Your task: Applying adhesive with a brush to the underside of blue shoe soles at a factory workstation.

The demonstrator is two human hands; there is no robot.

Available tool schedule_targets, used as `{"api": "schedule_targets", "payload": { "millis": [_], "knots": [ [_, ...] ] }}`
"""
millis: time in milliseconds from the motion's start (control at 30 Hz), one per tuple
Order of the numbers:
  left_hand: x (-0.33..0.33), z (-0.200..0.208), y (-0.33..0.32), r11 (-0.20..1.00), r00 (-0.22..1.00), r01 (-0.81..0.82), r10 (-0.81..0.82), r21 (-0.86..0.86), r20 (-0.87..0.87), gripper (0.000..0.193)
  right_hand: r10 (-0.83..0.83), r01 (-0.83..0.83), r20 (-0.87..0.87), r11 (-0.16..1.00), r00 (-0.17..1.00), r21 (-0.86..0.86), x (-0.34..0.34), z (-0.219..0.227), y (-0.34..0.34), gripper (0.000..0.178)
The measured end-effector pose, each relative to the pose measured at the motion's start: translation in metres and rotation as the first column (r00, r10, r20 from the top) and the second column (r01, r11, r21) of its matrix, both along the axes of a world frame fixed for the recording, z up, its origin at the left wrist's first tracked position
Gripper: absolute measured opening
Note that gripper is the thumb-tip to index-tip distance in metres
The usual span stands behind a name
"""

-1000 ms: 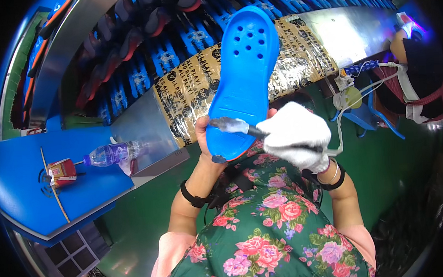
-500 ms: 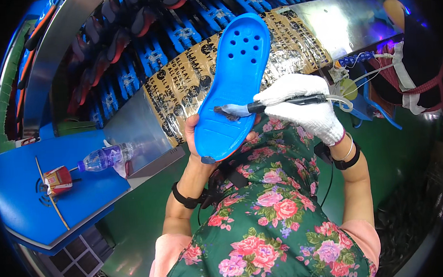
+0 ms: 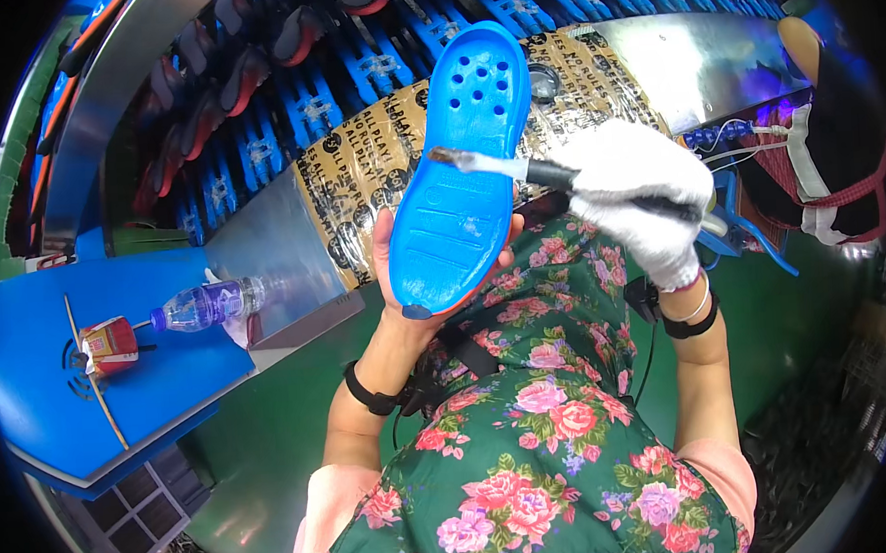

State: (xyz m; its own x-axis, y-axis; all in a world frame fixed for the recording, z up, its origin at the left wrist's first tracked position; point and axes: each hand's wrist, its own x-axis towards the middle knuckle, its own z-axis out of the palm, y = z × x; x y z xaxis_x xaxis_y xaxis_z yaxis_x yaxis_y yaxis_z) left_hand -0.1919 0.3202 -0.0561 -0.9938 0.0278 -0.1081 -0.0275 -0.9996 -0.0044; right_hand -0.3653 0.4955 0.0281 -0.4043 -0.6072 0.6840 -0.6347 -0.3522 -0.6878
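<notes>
A blue shoe sole (image 3: pixel 460 211) with a cluster of round holes toward its far end lies across my bare left hand (image 3: pixel 386 264). Thumb and fingers curl around the edges of its near end. Wet-looking shine covers parts of its surface. In a white knit glove, my right hand (image 3: pixel 638 181) is closed around the dark handle of a brush (image 3: pixel 548 174). The brush's brown-tipped bristles are over the middle of the sole; whether they touch it I cannot tell.
Beyond the sole runs a metal ledge covered with printed brown tape (image 3: pixel 357 166). Behind it is a rack of blue holders (image 3: pixel 377 70) with dark-and-red shoe parts. At left, a blue table (image 3: pixel 35 328) bears a water bottle (image 3: pixel 204 304) and a small red box (image 3: pixel 111 346). Blue hose (image 3: pixel 721 134) hangs at right.
My right hand has moved the brush up the sole, away from the near end, and slightly right. A dark smear by the bristles no longer shows. The left hand still holds the sole.
</notes>
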Motion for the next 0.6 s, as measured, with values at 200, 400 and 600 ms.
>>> {"api": "schedule_targets", "payload": {
  "millis": [200,400,600],
  "knots": [
    [0.001,0.003,-0.009,0.995,0.994,-0.017,0.028,0.101,-0.109,0.104,-0.038,0.067,-0.177,0.985,0.983,0.157,0.027,0.0,0.004,0.017],
    [0.0,0.034,-0.038,0.989,0.977,-0.055,0.026,-0.134,-0.213,0.114,-0.199,0.255,0.321,0.956,0.926,-0.145,0.023,-0.022,0.019,0.017],
    [-0.022,0.121,-0.092,0.905,0.819,0.056,-0.283,-0.422,-0.499,0.132,-0.087,0.384,0.772,0.899,0.63,-0.212,0.026,-0.041,0.033,0.015]
  ]
}}
